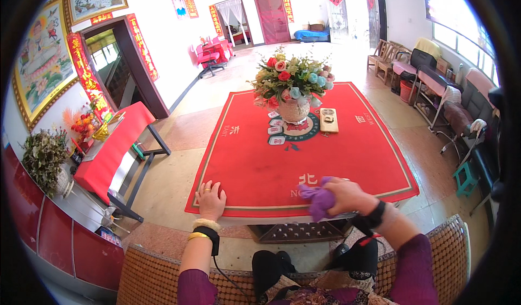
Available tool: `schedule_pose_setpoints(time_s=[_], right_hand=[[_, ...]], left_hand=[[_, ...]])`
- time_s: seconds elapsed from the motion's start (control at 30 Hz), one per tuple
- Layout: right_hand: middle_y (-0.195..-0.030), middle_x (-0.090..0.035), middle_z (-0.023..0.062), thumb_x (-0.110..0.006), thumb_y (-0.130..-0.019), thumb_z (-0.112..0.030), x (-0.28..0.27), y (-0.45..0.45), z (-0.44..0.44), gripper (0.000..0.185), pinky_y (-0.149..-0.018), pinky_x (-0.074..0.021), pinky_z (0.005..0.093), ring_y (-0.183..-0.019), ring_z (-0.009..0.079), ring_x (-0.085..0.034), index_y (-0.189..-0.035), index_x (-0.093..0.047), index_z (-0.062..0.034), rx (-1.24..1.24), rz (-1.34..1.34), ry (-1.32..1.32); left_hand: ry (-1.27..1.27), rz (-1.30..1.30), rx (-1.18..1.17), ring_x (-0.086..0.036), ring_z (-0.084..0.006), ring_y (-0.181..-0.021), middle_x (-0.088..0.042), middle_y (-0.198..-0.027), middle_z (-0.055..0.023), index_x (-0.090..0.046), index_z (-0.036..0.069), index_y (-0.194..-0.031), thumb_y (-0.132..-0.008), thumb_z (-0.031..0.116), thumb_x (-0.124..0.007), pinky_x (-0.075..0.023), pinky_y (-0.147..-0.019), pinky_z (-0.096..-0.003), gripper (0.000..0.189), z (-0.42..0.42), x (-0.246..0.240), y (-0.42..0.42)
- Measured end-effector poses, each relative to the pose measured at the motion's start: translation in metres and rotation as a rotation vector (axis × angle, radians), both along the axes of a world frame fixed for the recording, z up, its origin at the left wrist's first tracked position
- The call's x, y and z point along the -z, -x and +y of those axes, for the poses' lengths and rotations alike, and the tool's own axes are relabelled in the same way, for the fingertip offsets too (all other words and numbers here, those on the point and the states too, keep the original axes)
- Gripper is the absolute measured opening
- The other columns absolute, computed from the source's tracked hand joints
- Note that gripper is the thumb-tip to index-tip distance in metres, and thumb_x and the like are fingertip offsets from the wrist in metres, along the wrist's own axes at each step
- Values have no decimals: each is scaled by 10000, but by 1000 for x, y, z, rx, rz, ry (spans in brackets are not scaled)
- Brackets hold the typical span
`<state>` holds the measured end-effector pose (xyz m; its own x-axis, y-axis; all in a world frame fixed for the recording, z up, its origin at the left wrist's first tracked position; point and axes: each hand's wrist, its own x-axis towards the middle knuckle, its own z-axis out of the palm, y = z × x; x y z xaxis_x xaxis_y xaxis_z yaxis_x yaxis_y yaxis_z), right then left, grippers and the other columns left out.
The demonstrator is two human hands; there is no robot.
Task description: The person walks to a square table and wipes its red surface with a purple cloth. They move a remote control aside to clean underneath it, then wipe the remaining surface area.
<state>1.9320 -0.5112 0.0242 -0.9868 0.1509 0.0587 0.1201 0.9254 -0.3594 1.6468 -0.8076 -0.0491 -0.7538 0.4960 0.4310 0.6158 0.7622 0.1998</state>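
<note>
Before me stands a table under a red mahjong cloth (260,166) with printed characters and a pale border. My left hand (210,199) rests with fingers spread on the cloth's near left corner, holding nothing. In my right hand (348,195) is a bunched purple cloth (319,199), held at the near edge of the table, right of the middle. Farther back on the table sits a white textured vase (292,109) filled with artificial flowers (291,77). A pale power strip (329,120) lies just right of the vase.
I sit on a beaded seat mat (154,272). To the left is a side table with a red cover (122,142), near a potted plant (44,162). Chairs (468,105) and a green stool (465,179) line the right side. A cable (230,278) hangs from my left wrist.
</note>
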Motion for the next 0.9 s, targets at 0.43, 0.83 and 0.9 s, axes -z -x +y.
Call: schedule_pose_setpoints(time_s=[0.43, 0.83, 0.9], right_hand=[[-929, -641, 159, -687, -581, -263, -20, -235, 209, 440, -801, -474, 368, -896, 294, -616, -966, -630, -59, 965, 474, 2], [-1170, -499, 185, -753, -532, -394, 10, -61, 152, 735, -896, -447, 432, -1050, 384, -510, -1167, -525, -102, 849, 273, -162], [-1187, -491, 180, -745, -551, -385, 24, -65, 144, 730, -907, -440, 433, -1075, 380, -495, -1187, -513, -112, 844, 226, -129]], left_hand=[[-49, -109, 15, -388, -298, -1212, -492, -1242, -118, -591, 121, -1099, -790, 307, -566, -279, -988, -529, 361, -3, 1, 14], [-25, -20, -22, -410, -280, -1191, -504, -1209, -114, -569, 90, -1055, -809, 315, -571, -297, -981, -470, 334, 8, -8, -2], [-25, -22, -12, -406, -278, -1196, -501, -1212, -112, -566, 87, -1059, -812, 312, -569, -300, -977, -470, 333, 7, -8, -3]])
